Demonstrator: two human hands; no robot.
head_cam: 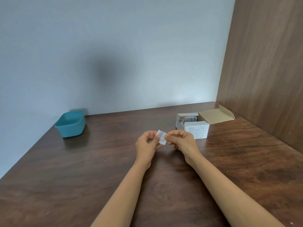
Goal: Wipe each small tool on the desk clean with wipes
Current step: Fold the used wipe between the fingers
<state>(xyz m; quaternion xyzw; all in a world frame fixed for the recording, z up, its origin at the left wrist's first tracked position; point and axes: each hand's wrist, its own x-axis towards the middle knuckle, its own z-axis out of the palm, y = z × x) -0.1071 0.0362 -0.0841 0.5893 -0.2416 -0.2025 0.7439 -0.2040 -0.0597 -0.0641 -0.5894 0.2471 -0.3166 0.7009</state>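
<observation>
Pinching a small white wipe packet (pixel 161 137) with blue print, just right of the middle of the frame and above the dark wooden desk (pixel 73 185). Gripped at its left edge by the left hand (pixel 146 145), thumb and curled fingers closed tight on the paper. Gripped at its right edge by the right hand (pixel 183 141), thumb and forefinger clamped on it likewise, other fingers curled underneath. Held upright and slightly tilted between the two hands. Reaching in on bare forearms from the lower edge of the frame.

Seen just behind the right hand, right of centre: an open white cardboard box (pixel 196 129), lid flap folded back toward the right, more packets standing loosely inside. Seen well apart, at middle left near the desk's back edge: a teal plastic tub (pixel 70 124), upright, inside hidden from view. Backed by a pale blue-grey wall (pixel 114 46) and, along the right side, a brown wood-grain panel (pixel 265 63).
</observation>
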